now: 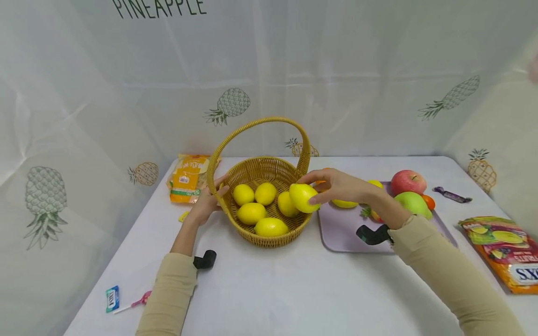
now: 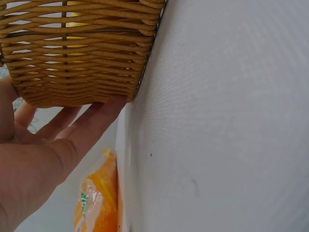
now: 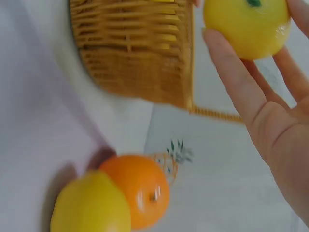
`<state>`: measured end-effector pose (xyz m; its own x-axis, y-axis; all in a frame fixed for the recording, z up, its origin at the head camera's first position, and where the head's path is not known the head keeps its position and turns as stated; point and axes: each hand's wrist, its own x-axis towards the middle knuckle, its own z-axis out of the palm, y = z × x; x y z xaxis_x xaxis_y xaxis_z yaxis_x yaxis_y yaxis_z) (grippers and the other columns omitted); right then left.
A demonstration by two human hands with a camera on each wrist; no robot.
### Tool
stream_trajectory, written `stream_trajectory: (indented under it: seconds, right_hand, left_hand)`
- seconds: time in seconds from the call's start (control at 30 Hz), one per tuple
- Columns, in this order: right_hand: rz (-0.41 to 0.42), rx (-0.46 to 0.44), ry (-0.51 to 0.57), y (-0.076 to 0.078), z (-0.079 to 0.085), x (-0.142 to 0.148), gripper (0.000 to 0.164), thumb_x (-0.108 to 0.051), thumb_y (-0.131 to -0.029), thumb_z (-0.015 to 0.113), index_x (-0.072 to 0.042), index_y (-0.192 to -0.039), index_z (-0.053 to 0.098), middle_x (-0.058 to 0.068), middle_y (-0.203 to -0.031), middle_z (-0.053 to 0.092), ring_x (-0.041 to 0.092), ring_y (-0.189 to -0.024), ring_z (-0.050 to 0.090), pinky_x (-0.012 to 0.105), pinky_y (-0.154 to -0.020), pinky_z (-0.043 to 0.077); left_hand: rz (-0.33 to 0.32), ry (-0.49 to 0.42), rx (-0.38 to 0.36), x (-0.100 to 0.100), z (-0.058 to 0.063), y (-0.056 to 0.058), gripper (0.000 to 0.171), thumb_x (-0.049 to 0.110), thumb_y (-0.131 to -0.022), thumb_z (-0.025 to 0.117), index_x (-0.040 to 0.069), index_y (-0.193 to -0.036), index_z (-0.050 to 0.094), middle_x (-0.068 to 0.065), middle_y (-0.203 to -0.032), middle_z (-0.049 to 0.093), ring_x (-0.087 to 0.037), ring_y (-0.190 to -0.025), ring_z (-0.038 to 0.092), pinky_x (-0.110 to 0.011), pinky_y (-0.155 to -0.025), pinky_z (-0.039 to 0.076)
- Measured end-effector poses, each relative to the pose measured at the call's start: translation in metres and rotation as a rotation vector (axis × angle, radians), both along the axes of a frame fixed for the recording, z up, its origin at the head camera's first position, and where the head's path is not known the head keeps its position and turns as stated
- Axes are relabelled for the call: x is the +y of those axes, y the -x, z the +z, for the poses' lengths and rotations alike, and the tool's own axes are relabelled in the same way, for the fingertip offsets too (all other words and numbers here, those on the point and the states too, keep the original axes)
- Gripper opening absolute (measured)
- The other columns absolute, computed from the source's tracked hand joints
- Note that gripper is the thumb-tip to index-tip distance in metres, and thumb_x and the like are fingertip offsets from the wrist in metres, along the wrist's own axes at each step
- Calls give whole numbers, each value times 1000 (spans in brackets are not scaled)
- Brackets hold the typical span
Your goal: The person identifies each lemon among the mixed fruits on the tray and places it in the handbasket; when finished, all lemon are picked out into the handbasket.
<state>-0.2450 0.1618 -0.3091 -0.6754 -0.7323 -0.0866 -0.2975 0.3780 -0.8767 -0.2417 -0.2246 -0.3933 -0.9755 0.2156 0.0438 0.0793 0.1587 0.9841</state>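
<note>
A wicker basket [image 1: 269, 240] with a tall arched handle stands mid-table, several lemons [image 1: 251, 213] inside it. My left hand [image 1: 205, 203] holds the basket's left side, the thumb at the rim near the handle's base. In the left wrist view its fingers [image 2: 91, 123] lie against the woven wall. Over the right rim, my right hand [image 1: 336, 185] pinches another lemon [image 1: 303, 198] between thumb and fingers. The right wrist view shows that lemon [image 3: 246, 24] at the fingertips, above the basket's side [image 3: 135, 58].
Right of the basket, a light purple tray [image 1: 340, 233] bears a red apple [image 1: 407, 182], a green fruit [image 1: 414, 204] and other fruit. An orange snack bag [image 1: 187, 179] lies back left, a colourful bag [image 1: 502, 247] far right. A lollipop [image 1: 138, 301] and blue packet [image 1: 112, 298] are front left.
</note>
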Motion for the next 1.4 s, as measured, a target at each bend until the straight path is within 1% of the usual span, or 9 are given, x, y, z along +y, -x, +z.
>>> stream_trajectory:
  seconds: [0.2,0.3,0.4,0.5,0.73,0.83,1.0,1.2,1.4]
  right_hand:
    - [123,-4,-131,10,-3,-29,55,-26,-83,79,-18,-132,57,-2,-135,54,23,-118,55,42,-98,45]
    - [206,-1,-168,16,-4,-40,52,-21,-83,78,-15,-132,59,0,-134,55,23,-119,53,40,-99,44]
    - [240,-8,-185,21,-6,-47,51,-19,-84,77,-14,-132,60,0,-134,54,23,-122,51,37,-102,42]
    - [229,-26,-191,24,-7,-50,52,-17,-84,78,-14,-132,59,0,-135,54,23,-122,52,36,-100,44]
    - [201,-7,-221,27,-11,-54,49,-18,-83,78,-17,-129,62,-2,-132,56,21,-116,54,32,-96,47]
    - [198,4,-227,26,-11,-54,49,-15,-83,78,-13,-129,62,0,-131,57,22,-113,55,32,-95,47]
    - [205,27,-269,23,-10,-57,45,-10,-82,78,-7,-125,64,3,-115,63,21,-105,58,30,-89,51]
    - [224,109,-346,21,-14,-68,39,-15,-81,79,-14,-119,69,-5,-109,66,14,-101,58,27,-88,49]
    - [169,223,-287,18,-21,-71,32,-17,-83,78,-8,-112,71,-3,-107,68,13,-96,61,25,-84,51]
  left_hand:
    - [3,8,-9,5,-2,0,53,25,-104,46,15,-153,30,-18,-154,28,-45,-127,43,-55,-89,49]
    - [3,9,-8,7,-2,0,53,26,-104,46,15,-153,30,-18,-154,29,-45,-126,44,-55,-88,50]
    - [-4,4,0,7,-1,1,53,26,-104,46,14,-153,30,-19,-154,29,-46,-125,45,-58,-88,49]
    - [-10,6,14,7,-1,2,54,27,-104,46,14,-153,30,-20,-153,29,-46,-125,45,-59,-88,48]
    - [4,26,18,6,0,1,52,24,-105,44,14,-153,30,-18,-153,30,-45,-124,46,-56,-87,50]
    - [6,27,19,5,0,0,52,25,-105,45,13,-153,30,-19,-154,29,-45,-125,45,-56,-87,50]
    - [12,21,16,4,-1,-1,54,27,-104,46,13,-153,29,-20,-153,29,-46,-126,44,-57,-87,50]
    - [16,1,-6,4,-2,-2,54,26,-104,46,12,-153,29,-19,-155,26,-46,-126,43,-55,-88,50]
    - [18,11,-16,2,-1,-1,53,22,-105,44,10,-154,26,-21,-155,25,-46,-129,40,-58,-89,48]
